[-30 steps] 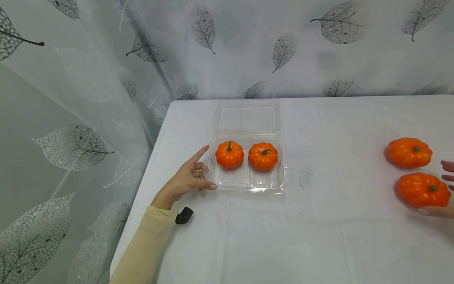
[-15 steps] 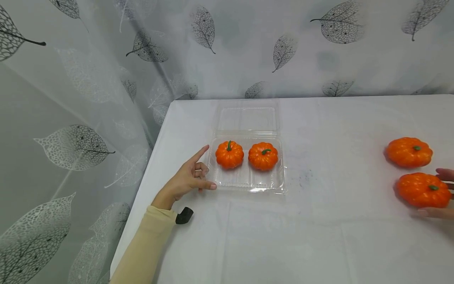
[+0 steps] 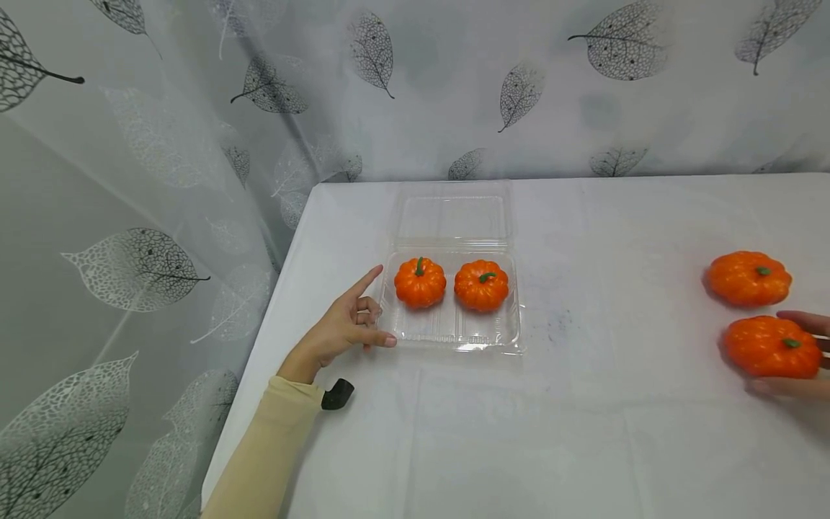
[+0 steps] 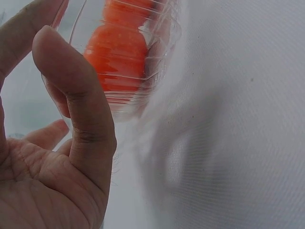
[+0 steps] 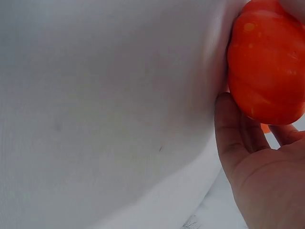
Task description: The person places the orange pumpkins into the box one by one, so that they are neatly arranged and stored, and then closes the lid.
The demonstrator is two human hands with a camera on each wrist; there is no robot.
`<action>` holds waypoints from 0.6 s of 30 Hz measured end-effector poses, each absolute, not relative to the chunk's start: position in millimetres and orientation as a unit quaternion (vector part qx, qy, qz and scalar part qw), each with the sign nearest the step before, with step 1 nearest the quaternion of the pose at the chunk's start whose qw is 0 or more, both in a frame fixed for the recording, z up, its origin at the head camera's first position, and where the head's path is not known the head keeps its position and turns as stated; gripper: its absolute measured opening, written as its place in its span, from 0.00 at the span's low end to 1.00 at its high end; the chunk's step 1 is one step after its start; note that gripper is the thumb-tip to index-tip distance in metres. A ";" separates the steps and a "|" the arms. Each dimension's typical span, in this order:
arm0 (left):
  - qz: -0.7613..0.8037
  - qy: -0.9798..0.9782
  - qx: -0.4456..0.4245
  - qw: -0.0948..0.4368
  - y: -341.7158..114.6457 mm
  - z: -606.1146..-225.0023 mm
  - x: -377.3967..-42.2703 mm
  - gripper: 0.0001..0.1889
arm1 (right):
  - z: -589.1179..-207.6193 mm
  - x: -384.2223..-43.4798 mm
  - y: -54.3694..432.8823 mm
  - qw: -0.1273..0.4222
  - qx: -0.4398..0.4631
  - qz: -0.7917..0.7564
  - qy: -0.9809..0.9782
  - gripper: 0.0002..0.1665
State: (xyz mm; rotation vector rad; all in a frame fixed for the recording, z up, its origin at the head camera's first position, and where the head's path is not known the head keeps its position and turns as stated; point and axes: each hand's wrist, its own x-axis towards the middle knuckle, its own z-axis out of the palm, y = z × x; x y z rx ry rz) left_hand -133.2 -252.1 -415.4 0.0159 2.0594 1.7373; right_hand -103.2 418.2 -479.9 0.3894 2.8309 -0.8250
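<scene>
A clear plastic clamshell container (image 3: 447, 330) lies with its lid (image 3: 454, 216) folded back, two small orange pumpkins inside: one left (image 3: 420, 283), one right (image 3: 481, 286). At its near left corner, my left hand (image 3: 340, 324) holds the edge with thumb and curled middle fingers, the index finger pointing along the side. Far to the right, my right hand (image 3: 804, 360) has its thumb on the near side and fingers on the far side of a glossy, wider orange pumpkin (image 3: 768, 347). In the right wrist view, fingers (image 5: 231, 126) curve around this pumpkin (image 5: 269, 62).
Another wide orange pumpkin (image 3: 748, 279) sits just behind the one at my right hand. A white cloth (image 3: 519, 440) covers the table. A leaf-patterned curtain (image 3: 441, 79) hangs along its back and left edges. Something black (image 3: 337, 394) shows at my left cuff.
My right hand has moved left around the nearer wide pumpkin, its fingers coming down along the far side. That pumpkin has shifted very slightly left. My left hand and the container stay put.
</scene>
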 end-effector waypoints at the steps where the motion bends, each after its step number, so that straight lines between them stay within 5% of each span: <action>1: 0.628 0.746 0.005 0.221 -252.1 -415.6 -133.2 0.62 | -480.0 -103.5 417.4 0.084 0.128 -0.283 0.947 0.77; 18: 0.627 0.747 0.007 0.220 -252.1 -417.2 -133.9 0.62 | -445.2 -103.0 352.1 0.129 0.008 -0.353 0.927 0.62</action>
